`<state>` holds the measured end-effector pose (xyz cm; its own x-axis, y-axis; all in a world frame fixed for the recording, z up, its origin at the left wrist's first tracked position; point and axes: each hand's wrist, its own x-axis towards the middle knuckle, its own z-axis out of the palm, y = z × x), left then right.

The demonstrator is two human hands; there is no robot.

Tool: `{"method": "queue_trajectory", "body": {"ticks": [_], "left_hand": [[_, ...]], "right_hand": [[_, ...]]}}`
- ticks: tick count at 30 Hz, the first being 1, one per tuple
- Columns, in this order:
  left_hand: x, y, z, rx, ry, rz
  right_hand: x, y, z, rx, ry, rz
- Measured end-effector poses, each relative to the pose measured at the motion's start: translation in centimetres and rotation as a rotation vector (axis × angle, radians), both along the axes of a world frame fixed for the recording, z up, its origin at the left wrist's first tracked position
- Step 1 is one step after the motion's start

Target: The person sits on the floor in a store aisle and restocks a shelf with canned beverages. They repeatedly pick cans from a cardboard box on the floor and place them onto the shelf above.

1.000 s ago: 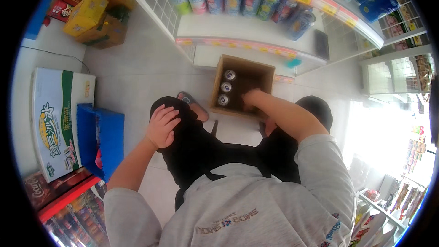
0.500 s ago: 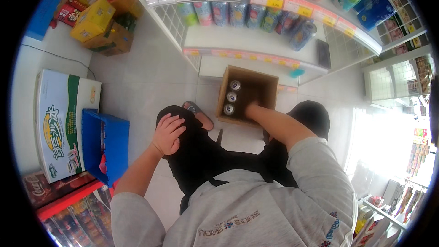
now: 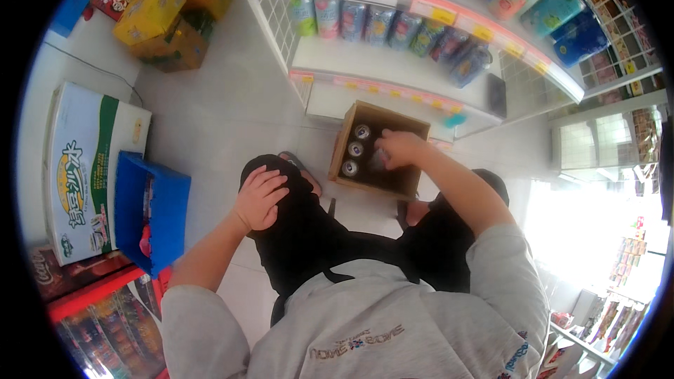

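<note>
Right hand [image 3: 403, 149] over the opening of a brown cardboard box [image 3: 372, 187], fingers curled in and drawn together on a blurred grey can [image 3: 380, 160], partly hidden by the fingers. Left hand [image 3: 261, 198] palm down on the left knee [image 3: 258, 162], fingers loosely fanned, nothing in the grip. Box on the floor [image 3: 239, 91], flaps out of sight, just ahead of the feet, near the base of a white shelving unit [image 3: 393, 62]. Inside the box, along its left wall: three upright cans [image 3: 356, 149], silvery tops up, in a single row, just left of the right hand. Box bottom too dark to read.

On the shelf beyond: row of colourful cans [image 3: 380, 24], upright; at its right end, a dark flat slab [image 3: 496, 95]. Below, at the shelf edge, a small teal item [image 3: 455, 120], kind unclear. Far left: open blue box [image 3: 160, 203] beside a white-and-green carton [image 3: 78, 175]. Upper left: yellow carton [image 3: 149, 12] on top of a brown carton [image 3: 173, 46]. Black trousers [image 3: 309, 238], grey shirt [image 3: 358, 309], dark sandal [image 3: 305, 173] on the left foot.
</note>
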<state>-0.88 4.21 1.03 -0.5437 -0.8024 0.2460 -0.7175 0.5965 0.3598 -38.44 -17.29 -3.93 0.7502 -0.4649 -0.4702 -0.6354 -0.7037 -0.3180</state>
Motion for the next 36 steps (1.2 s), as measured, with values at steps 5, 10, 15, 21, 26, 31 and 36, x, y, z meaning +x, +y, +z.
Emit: {"method": "queue_trajectory", "body": {"ticks": [5, 10, 15, 21, 26, 31, 36], "left_hand": [[-0.4, -0.3, -0.2, -0.007, 0.04, -0.019], [-0.2, -0.3, -0.4, 0.014, 0.023, -0.03], [0.1, 0.1, -0.8, 0.009, 0.033, -0.01], [-0.1, 0.1, -0.8, -0.01, 0.074, -0.003], [0.1, 0.5, -0.5, -0.014, 0.09, 0.009], [0.0, 0.5, -0.4, -0.016, 0.089, 0.017], [0.3, 0.6, -1.1, -0.014, 0.089, 0.0]], "right_hand": [[-0.9, -1.9, 8.4, -0.093, -0.551, -0.161], [2.0, -5.1, 13.7, -0.184, -0.853, -0.42], [8.3, -9.0, 14.1, -0.493, -0.969, -0.524], [13.5, -14.3, 12.7, -0.654, -0.768, -0.437], [15.9, -16.0, 11.8, -0.562, -0.542, -0.387], [16.7, -17.3, 10.5, -0.58, -0.552, -0.384], [16.8, -18.0, 9.6, -0.594, -0.664, -0.439]]}}
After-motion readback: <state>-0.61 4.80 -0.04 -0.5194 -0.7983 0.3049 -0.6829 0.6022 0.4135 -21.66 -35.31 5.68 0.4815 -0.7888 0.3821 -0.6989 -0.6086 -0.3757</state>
